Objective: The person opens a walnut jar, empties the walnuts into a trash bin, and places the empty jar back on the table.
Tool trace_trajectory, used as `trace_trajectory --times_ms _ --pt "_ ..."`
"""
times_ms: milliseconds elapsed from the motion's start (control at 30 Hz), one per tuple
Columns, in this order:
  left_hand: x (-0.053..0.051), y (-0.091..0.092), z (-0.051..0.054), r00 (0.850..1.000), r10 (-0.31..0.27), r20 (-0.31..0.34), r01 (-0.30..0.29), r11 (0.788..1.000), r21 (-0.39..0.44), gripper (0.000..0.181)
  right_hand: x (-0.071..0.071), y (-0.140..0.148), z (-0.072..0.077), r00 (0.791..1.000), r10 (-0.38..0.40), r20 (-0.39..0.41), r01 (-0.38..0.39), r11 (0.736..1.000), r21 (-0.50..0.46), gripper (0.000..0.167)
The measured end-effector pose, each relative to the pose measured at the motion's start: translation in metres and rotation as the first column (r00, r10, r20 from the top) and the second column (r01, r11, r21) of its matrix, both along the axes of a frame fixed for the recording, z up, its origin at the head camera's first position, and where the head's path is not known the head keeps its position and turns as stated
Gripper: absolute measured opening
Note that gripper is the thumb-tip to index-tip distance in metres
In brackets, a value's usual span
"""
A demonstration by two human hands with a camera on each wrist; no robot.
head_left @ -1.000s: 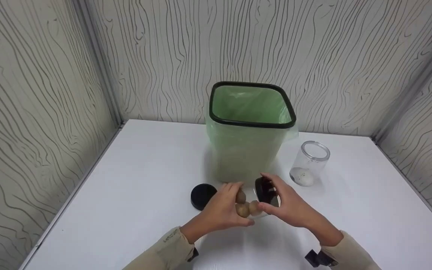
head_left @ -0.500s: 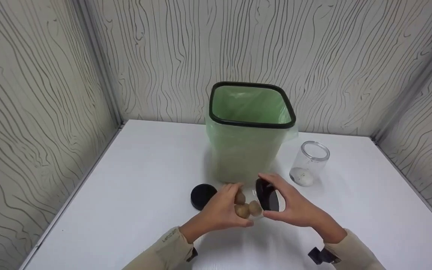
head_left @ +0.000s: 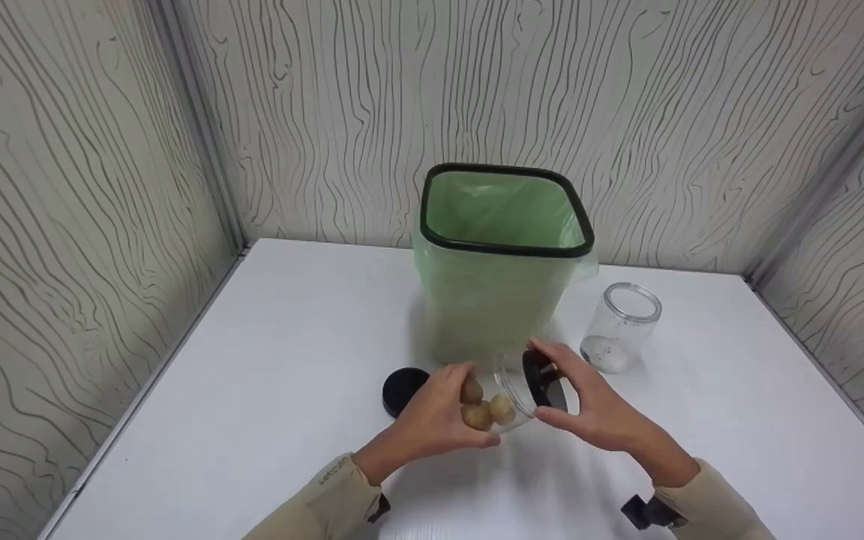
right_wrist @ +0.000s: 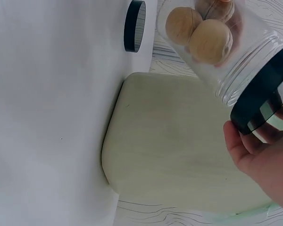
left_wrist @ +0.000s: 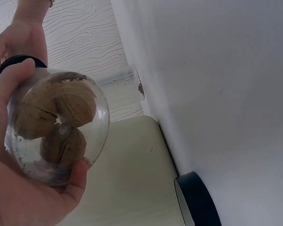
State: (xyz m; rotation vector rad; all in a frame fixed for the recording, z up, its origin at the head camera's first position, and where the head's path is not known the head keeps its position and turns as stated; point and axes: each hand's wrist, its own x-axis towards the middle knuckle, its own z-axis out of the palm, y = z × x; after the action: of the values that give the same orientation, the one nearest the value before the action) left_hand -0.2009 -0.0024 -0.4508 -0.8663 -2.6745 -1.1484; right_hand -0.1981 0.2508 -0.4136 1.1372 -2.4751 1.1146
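Observation:
My left hand (head_left: pixel 432 412) grips a clear plastic jar (head_left: pixel 508 394) that lies tilted in the air above the table. Inside, gathered towards its base, are three walnuts (right_wrist: pixel 211 41), also visible through the bottom in the left wrist view. With fingertips and thumb, my right hand (head_left: pixel 593 405) holds a black screw lid (right_wrist: pixel 262 89) by its rim at the jar's mouth. The threaded neck shows beside the lid; whether the two touch, I cannot tell. A second black lid (head_left: pixel 404 391) lies on the table, partly behind my left hand.
Just beyond the hands stands a light green bin (head_left: pixel 488 300) with a black rim and a plastic liner. To its right, an uncovered clear jar (head_left: pixel 619 328) with dark specks and something whitish at its base stands on the white table (head_left: pixel 289 330). Patterned panels (head_left: pixel 372 97) enclose the table.
The jar and my left hand have shifted slightly left, and the walnuts with them. My right hand has moved a little right with the lid, so more of the jar's neck shows.

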Motion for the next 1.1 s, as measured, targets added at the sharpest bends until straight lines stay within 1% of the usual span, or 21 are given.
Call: trace_trajectory --times_ms 67,167,300,500,600,767,933,1000,1100 --pt "0.0 -0.001 0.0 1.0 0.012 0.01 -0.012 1.0 0.009 0.095 0.0 0.002 0.0 0.998 -0.051 0.028 0.05 0.999 0.01 0.072" --pt "-0.001 -0.003 0.001 1.0 0.019 0.024 -0.02 0.999 0.025 0.094 0.0 0.005 0.0 0.991 -0.106 0.085 0.105 0.994 0.015 0.066" --pt "-0.001 -0.006 0.002 0.999 0.021 0.031 -0.023 0.999 0.047 0.093 -0.002 0.008 -0.002 0.98 -0.153 0.13 0.151 0.988 0.024 0.062" --pt "-0.002 -0.009 0.004 0.999 0.02 0.046 -0.024 0.996 0.088 0.093 -0.007 0.014 -0.006 0.953 -0.234 0.194 0.222 0.971 0.086 0.059" --pt "-0.002 -0.012 0.006 0.999 0.023 0.036 -0.026 0.994 0.104 0.091 -0.01 0.017 -0.009 0.939 -0.27 0.212 0.248 0.961 0.125 0.059" --pt "-0.003 -0.015 0.007 0.999 0.024 0.024 -0.027 0.991 0.13 0.09 -0.015 0.02 -0.014 0.92 -0.331 0.209 0.285 0.933 0.222 0.063" --pt "-0.004 -0.017 0.009 0.999 0.015 0.035 -0.02 0.987 0.161 0.091 -0.019 0.02 -0.021 0.916 -0.367 0.162 0.309 0.903 0.298 0.069" --pt "-0.003 -0.018 0.01 0.999 0.016 0.033 -0.022 0.986 0.167 0.091 -0.02 0.021 -0.026 0.912 -0.388 0.135 0.324 0.881 0.346 0.071" --pt "-0.003 -0.019 0.012 0.999 0.02 0.029 -0.025 0.985 0.17 0.092 -0.022 0.022 -0.033 0.903 -0.418 0.101 0.343 0.84 0.421 0.074"
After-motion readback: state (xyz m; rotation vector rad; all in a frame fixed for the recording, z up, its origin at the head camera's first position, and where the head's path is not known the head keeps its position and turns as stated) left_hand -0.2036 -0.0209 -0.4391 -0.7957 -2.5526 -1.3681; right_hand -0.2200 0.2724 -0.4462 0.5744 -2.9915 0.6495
